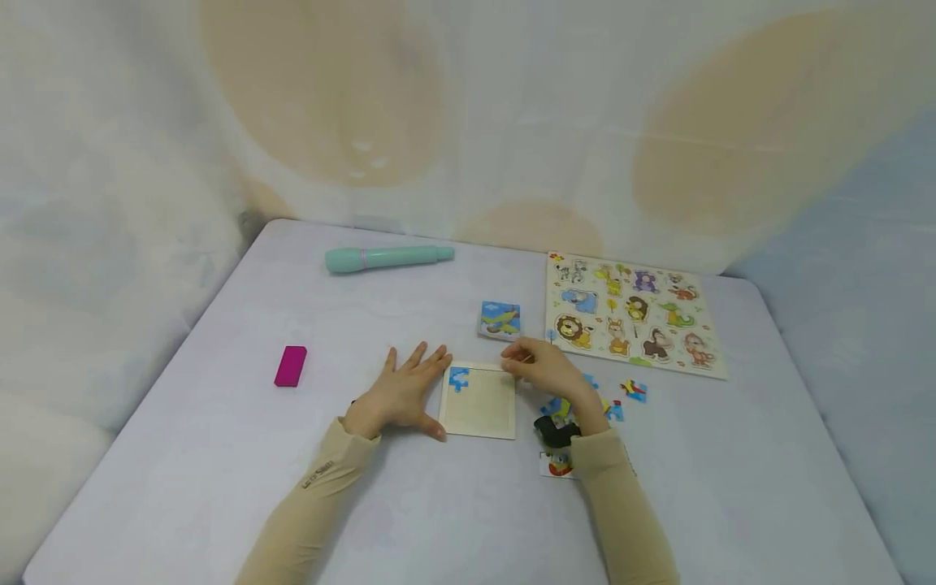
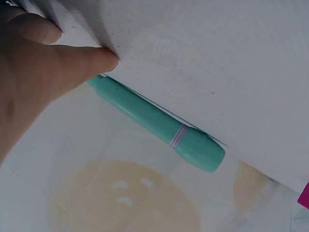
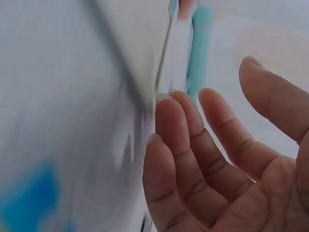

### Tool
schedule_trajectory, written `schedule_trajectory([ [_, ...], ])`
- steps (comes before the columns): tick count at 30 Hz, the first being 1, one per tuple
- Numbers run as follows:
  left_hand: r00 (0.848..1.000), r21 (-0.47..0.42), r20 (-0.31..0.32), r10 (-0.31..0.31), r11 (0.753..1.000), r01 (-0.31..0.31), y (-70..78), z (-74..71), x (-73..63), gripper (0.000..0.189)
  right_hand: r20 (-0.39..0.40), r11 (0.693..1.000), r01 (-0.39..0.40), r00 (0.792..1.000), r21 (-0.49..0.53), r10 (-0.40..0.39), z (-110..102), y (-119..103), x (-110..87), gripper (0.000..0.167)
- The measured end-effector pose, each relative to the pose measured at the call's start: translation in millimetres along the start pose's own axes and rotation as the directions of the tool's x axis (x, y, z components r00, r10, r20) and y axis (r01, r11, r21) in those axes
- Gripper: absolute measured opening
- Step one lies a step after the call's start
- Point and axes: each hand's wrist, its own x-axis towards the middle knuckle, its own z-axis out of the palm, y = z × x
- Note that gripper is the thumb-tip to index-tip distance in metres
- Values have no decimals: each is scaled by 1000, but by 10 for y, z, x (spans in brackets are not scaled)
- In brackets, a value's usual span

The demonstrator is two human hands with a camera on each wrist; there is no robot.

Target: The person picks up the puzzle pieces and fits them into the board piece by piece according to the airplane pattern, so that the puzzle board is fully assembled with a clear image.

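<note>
A square wooden puzzle tray [image 1: 483, 410] lies between the hands, with a blue jigsaw piece [image 1: 458, 379] in its upper-left corner. My left hand [image 1: 405, 394] rests at the tray's left edge, fingers spread and straight. At the upper-right corner is my right hand [image 1: 547, 370]; its fingertips come right to the tray's edge. In the right wrist view that hand's fingers [image 3: 166, 125] are loosely bent, the thumb stands apart, and nothing is between them. Several loose jigsaw pieces [image 1: 634, 391] lie right of the tray, some hidden beneath the right forearm.
A small airplane picture block [image 1: 500, 318] sits behind the tray. An animal puzzle board [image 1: 636, 313] lies at the back right. Toward the back left is a teal, microphone-shaped tube [image 1: 391, 257]; a magenta block [image 1: 291, 366] lies at left. Draped cloth [image 1: 512, 106] hangs behind the table.
</note>
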Motion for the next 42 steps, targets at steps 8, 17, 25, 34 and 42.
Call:
schedule_trajectory([
  [8,1000,3,-6,1,1000,-1,-1,-2,-3,126,-176,990,-142,975,-28,135,-488,480,-477,37],
  [17,1000,4,-9,12,1000,-12,-4,-7,-9,126,-186,968,-223,962,-113,200,-508,627,-547,32],
  [25,1000,10,-3,10,1000,-10,-21,-3,5,127,-185,970,-194,969,-144,166,-493,602,-520,26],
  [34,999,-18,13,37,999,-37,-12,6,25,124,-143,996,-83,987,-25,79,-397,311,-326,19],
  [42,997,-34,12,73,997,-72,31,1,33,121,-10,994,-55,998,98,56,6,-141,16,15],
])
